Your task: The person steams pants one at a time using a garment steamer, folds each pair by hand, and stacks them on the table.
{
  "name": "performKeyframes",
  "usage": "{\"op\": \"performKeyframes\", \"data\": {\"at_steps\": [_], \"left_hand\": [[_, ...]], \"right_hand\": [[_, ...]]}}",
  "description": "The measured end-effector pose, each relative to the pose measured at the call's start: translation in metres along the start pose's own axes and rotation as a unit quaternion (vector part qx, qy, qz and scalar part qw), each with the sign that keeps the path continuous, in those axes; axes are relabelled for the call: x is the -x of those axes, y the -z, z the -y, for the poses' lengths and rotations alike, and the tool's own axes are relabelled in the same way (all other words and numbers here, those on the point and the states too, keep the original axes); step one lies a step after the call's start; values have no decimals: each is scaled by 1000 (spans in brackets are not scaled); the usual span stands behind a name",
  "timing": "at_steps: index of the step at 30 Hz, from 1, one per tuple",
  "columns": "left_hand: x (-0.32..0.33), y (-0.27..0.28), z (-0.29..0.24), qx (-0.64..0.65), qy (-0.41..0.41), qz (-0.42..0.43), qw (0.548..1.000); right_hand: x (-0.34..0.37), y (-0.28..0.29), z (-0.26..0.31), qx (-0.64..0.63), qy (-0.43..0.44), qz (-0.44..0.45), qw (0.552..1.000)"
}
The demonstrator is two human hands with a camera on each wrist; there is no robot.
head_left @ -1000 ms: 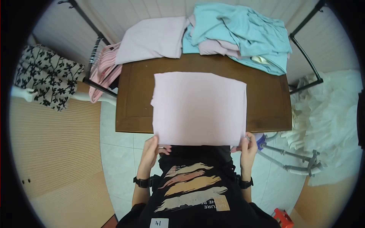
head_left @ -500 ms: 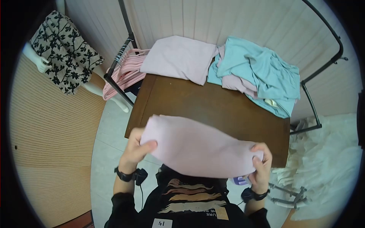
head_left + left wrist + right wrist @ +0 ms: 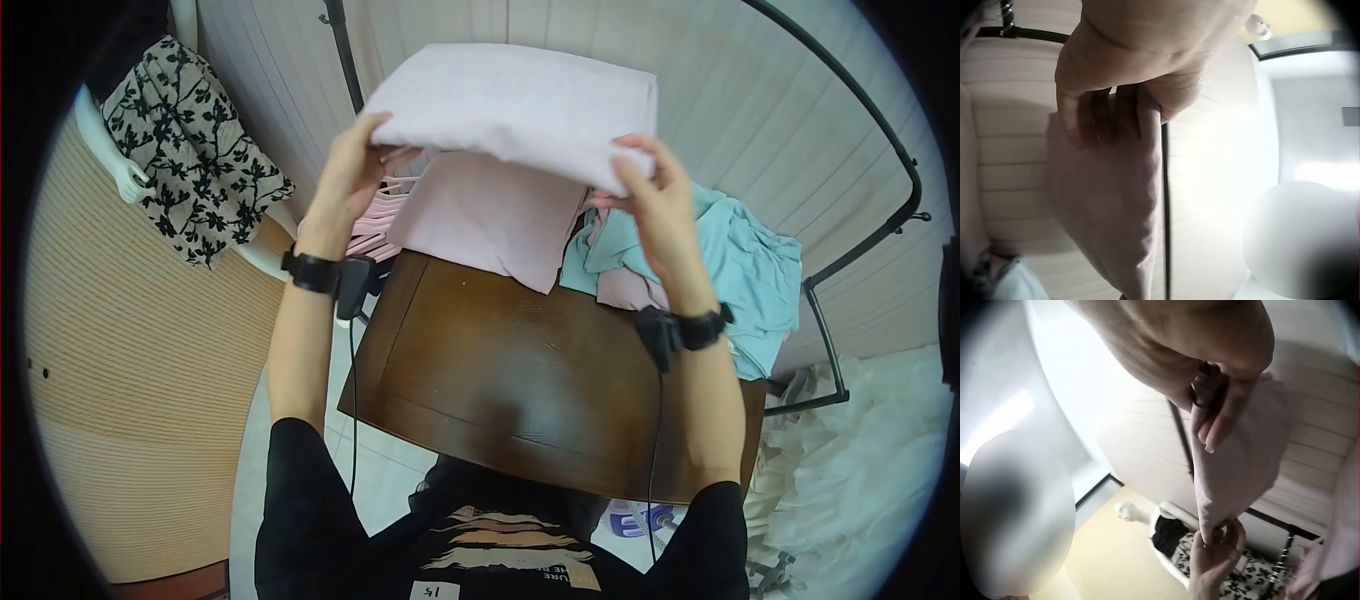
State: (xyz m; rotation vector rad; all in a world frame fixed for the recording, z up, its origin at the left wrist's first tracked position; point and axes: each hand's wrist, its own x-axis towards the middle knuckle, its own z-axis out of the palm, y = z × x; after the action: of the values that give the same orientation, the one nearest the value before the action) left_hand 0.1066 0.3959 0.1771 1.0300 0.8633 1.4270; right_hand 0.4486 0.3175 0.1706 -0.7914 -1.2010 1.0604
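Observation:
A folded pale pink cloth (image 3: pixel 515 100) is held up in the air between both hands, above another folded pink cloth (image 3: pixel 480 215) lying at the table's back left. The left hand (image 3: pixel 350 175) pinches its left near corner, thumb on top and fingers beneath. At its right near corner the right hand (image 3: pixel 655 205) grips it the same way. In the left wrist view the cloth (image 3: pixel 1110 200) hangs from curled fingers. The right wrist view shows the cloth (image 3: pixel 1241 456) stretched between the two hands.
A pile of turquoise clothes (image 3: pixel 745 260) lies on the brown table (image 3: pixel 480 360) at the back right. Pink hangers (image 3: pixel 375 225) hang at left, near a mannequin in a floral skirt (image 3: pixel 190 150). White ruffled fabric (image 3: pixel 860 480) is at the right.
Both hands have carried the cloth forward and up, from near the body to over the table's back edge. The view has shifted, and more of the tabletop shows.

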Motion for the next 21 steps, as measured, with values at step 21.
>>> {"op": "performKeyframes", "data": {"at_steps": [21], "left_hand": [[33, 18, 174, -743, -247, 113, 611]], "right_hand": [[49, -27, -171, 618, 172, 170, 748]]}}
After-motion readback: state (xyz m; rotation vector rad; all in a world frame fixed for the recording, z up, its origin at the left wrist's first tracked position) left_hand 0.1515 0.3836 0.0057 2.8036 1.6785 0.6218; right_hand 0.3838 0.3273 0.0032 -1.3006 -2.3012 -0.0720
